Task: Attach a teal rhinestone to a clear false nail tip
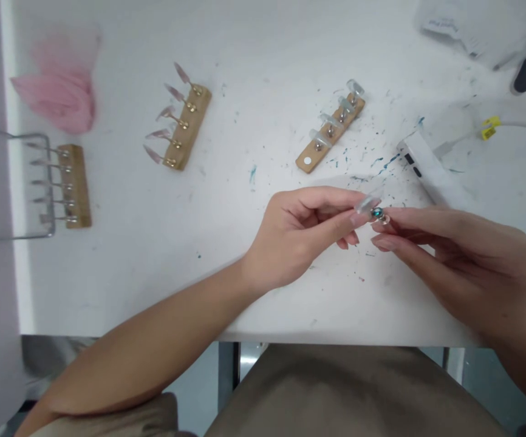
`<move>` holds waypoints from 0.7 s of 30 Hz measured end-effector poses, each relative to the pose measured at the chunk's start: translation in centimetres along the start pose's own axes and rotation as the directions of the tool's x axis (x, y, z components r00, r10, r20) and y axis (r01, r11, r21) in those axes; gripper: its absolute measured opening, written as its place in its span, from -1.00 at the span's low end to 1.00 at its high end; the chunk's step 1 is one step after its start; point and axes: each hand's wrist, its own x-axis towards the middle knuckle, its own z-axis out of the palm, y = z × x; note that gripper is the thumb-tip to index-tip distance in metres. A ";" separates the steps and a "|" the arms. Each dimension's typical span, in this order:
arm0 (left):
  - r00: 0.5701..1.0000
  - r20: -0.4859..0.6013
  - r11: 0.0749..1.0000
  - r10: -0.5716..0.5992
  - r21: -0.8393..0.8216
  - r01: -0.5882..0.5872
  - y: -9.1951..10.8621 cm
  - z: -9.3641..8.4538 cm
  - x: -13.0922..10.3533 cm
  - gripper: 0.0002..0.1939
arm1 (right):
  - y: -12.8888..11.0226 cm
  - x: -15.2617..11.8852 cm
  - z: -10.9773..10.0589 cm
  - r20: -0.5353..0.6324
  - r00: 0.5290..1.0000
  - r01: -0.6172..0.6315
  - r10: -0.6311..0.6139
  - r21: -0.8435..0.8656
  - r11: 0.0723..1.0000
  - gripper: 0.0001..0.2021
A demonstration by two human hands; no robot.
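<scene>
My left hand (306,237) pinches a clear false nail (368,204) between thumb and forefinger. Right beside it, the fingertips of my right hand (454,255) close on a small shiny metal nail stand (378,215), which shows a teal spot at the end facing the nail. Whether the two pieces are joined I cannot tell. Beyond my hands lies a wooden block (330,133) bearing several clear false nails on small metal stands, with a white dot at its near end.
Left of centre stands a wooden block (185,130) with pinkish nails on stands; another block (77,185) sits near a metal wire frame (52,182). Pink cloth (62,97) lies behind. At right are a white device (427,164), a yellow-tagged cable (489,127) and a plastic packet (454,27).
</scene>
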 end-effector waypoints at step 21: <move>1.000 -0.004 1.000 -0.006 0.008 0.006 -0.2 -0.2 -0.1 -0.74 | 0.3 0.0 0.3 -0.054 0.996 -0.070 0.072 0.049 0.996 -0.76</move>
